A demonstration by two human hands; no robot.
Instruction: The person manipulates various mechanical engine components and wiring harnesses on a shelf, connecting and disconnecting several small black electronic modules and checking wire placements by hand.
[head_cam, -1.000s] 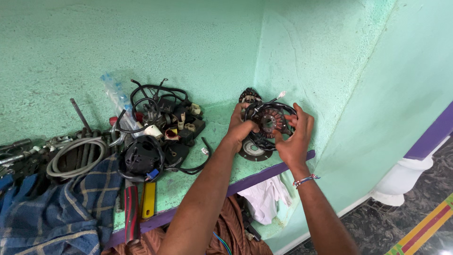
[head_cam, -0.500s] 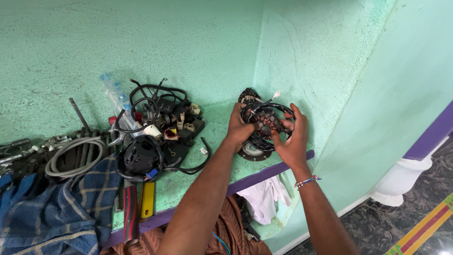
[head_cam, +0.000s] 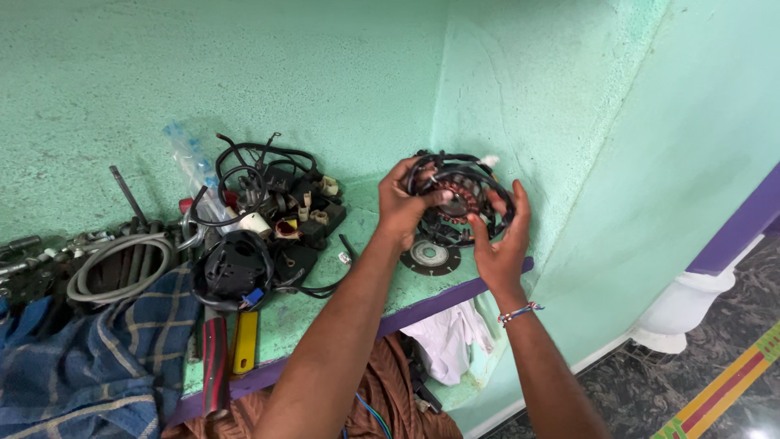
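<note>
Above the green shelf, at about 1 o'clock from frame centre: a round stator coil, dark windings with copper showing, ringed by black wires, lifted clear of the ledge and held between both hands. Left hand at the coil's 9 o'clock edge, fingers curled over the rim and clenched on it. Right hand at the 4 o'clock edge, palm cupping from below, fingers wrapped up the outer rim, likewise grasping. Coil face turned toward the camera, tilted; no long axis to speak of, a flat disc, with its axle line pointing roughly at the viewer. Both hands touching it, neither nearer than the other. A small white connector at the 1 o'clock edge of the coil.

Directly beneath, at the coil's 6 o'clock: a flat round metal plate lying on the shelf, apart from the hands.

No true containers in view. At 9 o'clock from the hands, a loose heap of black wiring and plugs, with a round black housing at its near edge. Further toward 9 o'clock, a coiled grey cable and a blue checked cloth. At 7 o'clock, a red-handled tool and a yellow-handled tool side by side at the shelf edge. Below the shelf, a white rag.
</note>
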